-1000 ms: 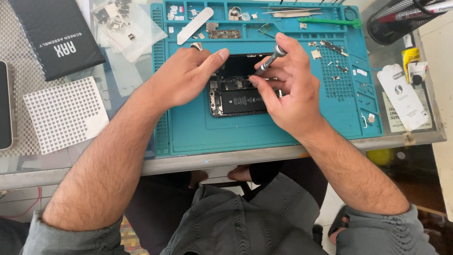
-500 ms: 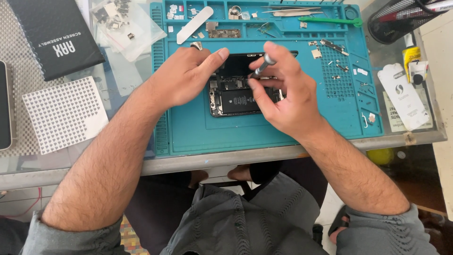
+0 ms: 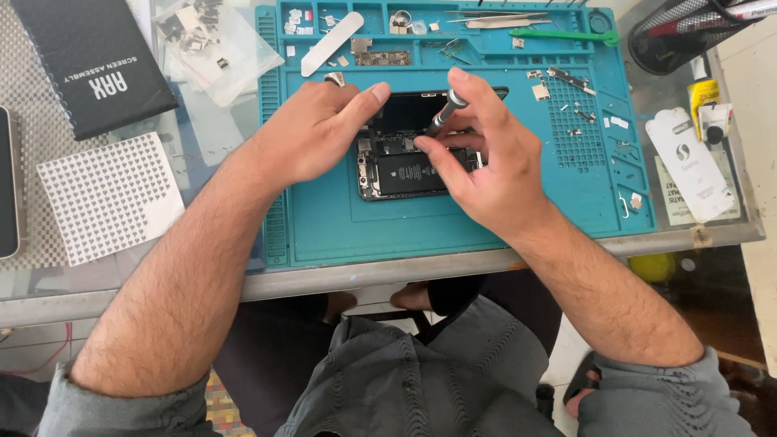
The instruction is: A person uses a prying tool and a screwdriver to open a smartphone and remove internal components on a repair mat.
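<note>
An opened smartphone (image 3: 409, 171) lies on a teal repair mat (image 3: 453, 218), its black battery and circuit board exposed. My right hand (image 3: 486, 162) grips a small grey screwdriver (image 3: 443, 113), tilted with its tip down on the phone's upper part. My left hand (image 3: 316, 129), with a ring on one finger, rests on the phone's left edge and steadies it, thumb stretched toward the screwdriver.
The mat's top trays hold a white pry tool (image 3: 332, 42), tweezers (image 3: 502, 20), a green tool (image 3: 562, 35) and several small parts. A black box (image 3: 89, 61), a white gridded pad (image 3: 109, 194) and a parts bag (image 3: 214, 40) lie left; a mesh basket (image 3: 688, 32) and a glue bottle (image 3: 706, 93) lie right.
My right hand has shifted slightly left and up, bringing the screwdriver over the phone's upper middle. My left hand stays on the phone's left edge.
</note>
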